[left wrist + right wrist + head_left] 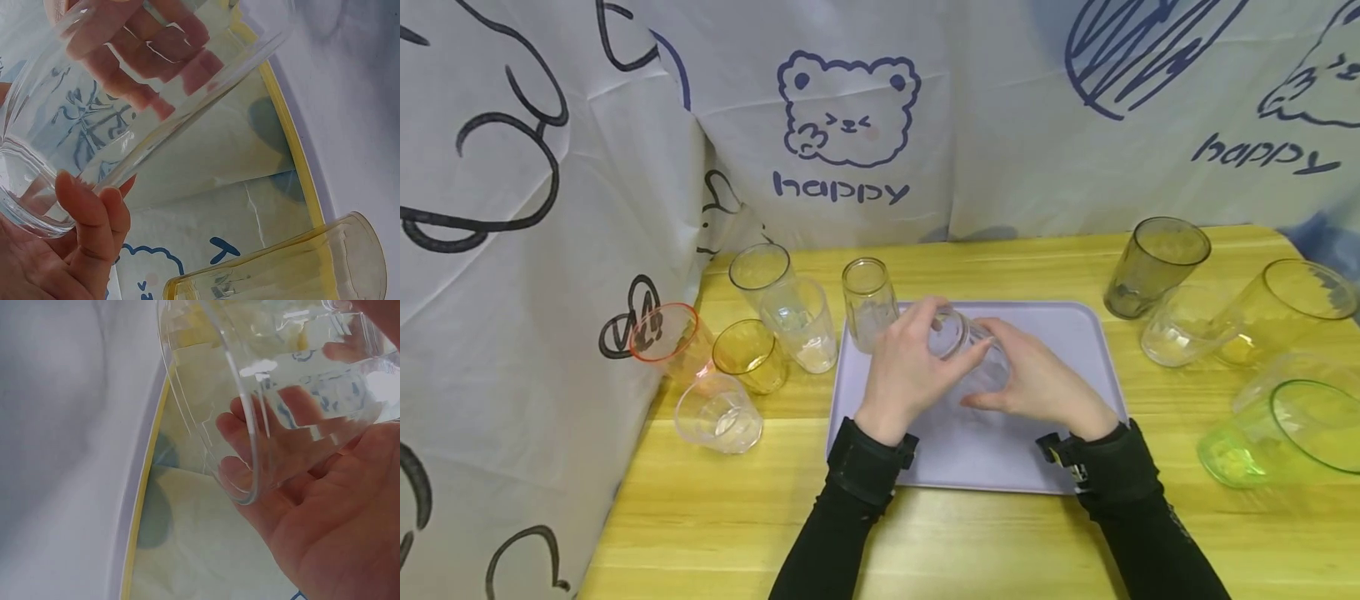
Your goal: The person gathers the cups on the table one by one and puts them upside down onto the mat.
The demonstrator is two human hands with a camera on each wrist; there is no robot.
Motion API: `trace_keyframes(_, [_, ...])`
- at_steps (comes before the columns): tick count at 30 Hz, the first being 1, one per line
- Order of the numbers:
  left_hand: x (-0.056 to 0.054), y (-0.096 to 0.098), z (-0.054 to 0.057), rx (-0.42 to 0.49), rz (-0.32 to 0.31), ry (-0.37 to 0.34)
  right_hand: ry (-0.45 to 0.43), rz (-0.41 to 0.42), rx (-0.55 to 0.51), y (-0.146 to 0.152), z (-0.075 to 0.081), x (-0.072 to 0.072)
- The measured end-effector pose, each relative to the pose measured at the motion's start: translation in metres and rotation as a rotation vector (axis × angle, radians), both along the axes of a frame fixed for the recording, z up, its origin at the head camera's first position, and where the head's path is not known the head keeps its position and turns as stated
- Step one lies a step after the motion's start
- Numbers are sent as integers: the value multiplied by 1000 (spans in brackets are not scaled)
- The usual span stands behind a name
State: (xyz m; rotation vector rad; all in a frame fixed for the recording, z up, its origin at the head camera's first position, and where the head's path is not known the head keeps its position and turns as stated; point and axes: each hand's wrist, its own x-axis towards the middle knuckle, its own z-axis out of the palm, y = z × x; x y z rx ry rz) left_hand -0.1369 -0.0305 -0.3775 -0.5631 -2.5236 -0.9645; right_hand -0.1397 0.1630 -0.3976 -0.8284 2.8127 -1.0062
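A clear glass tumbler (950,335) is held between both hands over a pale lilac tray (1000,454). It is tilted, its thick base toward the left hand and its open mouth toward the right, as the wrist views show. My left hand (912,367) grips the base end, fingertips curled against the thick glass (37,212). Around the mouth end, my right hand (1037,379) has its thumb and fingers on the wall (300,431). A pale brownish tumbler (869,312) stands upright at the tray's back left corner, close to the left hand.
Left of the tray stand a smoky-rimmed glass (760,271), clear ones (808,337), an amber glass (760,371) and a red-rimmed glass (677,346). To the right are a dark smoky glass (1150,271), an amber glass (1292,312) and a green glass (1247,446). Printed cloth (1015,142) hangs behind.
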Motion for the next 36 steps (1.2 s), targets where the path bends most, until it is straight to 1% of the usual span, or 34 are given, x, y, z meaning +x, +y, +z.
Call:
trace_keyframes(4, [0, 1, 0, -3, -8, -7, 7, 5, 0, 1, -1, -1])
trace_keyframes(8, [0, -1, -1, 19, -32, -27, -7, 4, 5, 2, -2, -2])
trace_keyframes(14, [-2, -5, 0, 92, -85, -106, 11, 0, -27, 3, -7, -8])
trace_keyframes(18, [-2, -7, 2, 147, -88, -160, 19, -30, -70, 3, -11, -11])
trace_keyframes(22, [-3, -11, 4, 198, -98, -176, 9, -80, -115, 2, -17, -14])
trace_keyframes(25, [-5, -16, 7, 219, -97, -152, 3, -122, -163, 0, -20, -15])
trace_keyframes(27, [-6, -19, 8, 220, -74, -117, 6, -159, -202, -3, -22, -17])
trace_keyframes(28, [-7, -21, 9, 216, -54, -96, 10, -177, -221, -5, -22, -17])
trace_keyframes(31, [-9, -27, 9, 182, 32, -23, 19, -217, -281, -11, -23, -22])
trace_keyframes(33, [-11, -31, 9, 143, 91, 26, 25, -225, -313, -17, -24, -26])
trace_keyframes(36, [-16, -37, 9, 80, 150, 96, 23, -232, -364, -27, -26, -33])
